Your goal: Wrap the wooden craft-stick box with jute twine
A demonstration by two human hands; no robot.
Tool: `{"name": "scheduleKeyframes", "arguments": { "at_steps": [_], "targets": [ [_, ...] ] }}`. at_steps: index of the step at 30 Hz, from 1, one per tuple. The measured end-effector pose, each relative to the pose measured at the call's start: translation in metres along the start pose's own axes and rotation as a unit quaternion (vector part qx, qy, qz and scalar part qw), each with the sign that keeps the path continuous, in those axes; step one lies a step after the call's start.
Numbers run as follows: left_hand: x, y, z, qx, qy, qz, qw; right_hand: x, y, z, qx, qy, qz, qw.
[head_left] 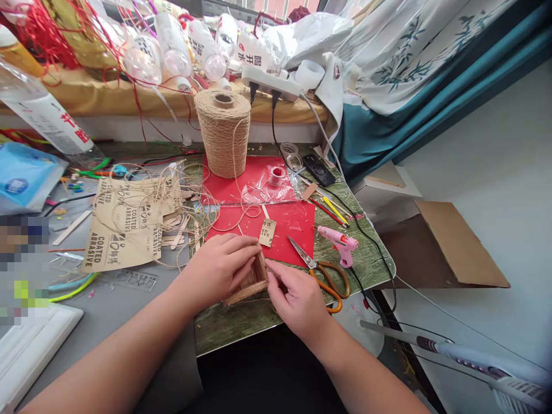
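Box (247, 292) sat half hidden, gripped by the left hand (222, 264); the right hand (298, 294) curled at its edge. Whether it pinched, I couldn't tell.

The box (246, 292) sits between the left hand (226, 264) and the right hand (299, 296), near the front edge of the table (233, 336). Scissors (316, 265) lie to its right, the glue gun (341, 244) just beyond them. Behind it stands the twine spool (222, 138); sandpaper (123, 230) lies left, and the power strip (271, 83) rests on the rear ledge (170, 106).
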State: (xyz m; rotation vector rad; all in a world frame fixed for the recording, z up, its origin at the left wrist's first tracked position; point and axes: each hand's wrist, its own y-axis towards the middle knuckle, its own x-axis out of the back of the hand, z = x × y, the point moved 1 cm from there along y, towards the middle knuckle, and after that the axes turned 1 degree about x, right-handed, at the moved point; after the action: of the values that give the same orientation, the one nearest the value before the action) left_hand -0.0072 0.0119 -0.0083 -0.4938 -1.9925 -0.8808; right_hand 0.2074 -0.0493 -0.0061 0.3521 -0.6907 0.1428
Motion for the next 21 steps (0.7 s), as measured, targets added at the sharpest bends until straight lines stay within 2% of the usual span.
{"name": "scheduleKeyframes", "arguments": {
  "at_steps": [14,19,21],
  "targets": [
    [0.0001,-0.0005,-0.0006,0.001,-0.003,-0.009,1.000,-0.0006,0.0020,0.0005,-0.034,0.016,0.022,0.999],
    [-0.0009,-0.0030,-0.0005,-0.018,0.001,-0.041,0.999,-0.0012,0.0010,-0.0008,-0.024,0.005,0.023,0.999],
    [-0.0012,-0.0042,-0.0018,0.005,0.012,-0.053,0.999,-0.0008,0.0014,-0.0003,-0.016,-0.002,0.022,1.000]
  ]
}}
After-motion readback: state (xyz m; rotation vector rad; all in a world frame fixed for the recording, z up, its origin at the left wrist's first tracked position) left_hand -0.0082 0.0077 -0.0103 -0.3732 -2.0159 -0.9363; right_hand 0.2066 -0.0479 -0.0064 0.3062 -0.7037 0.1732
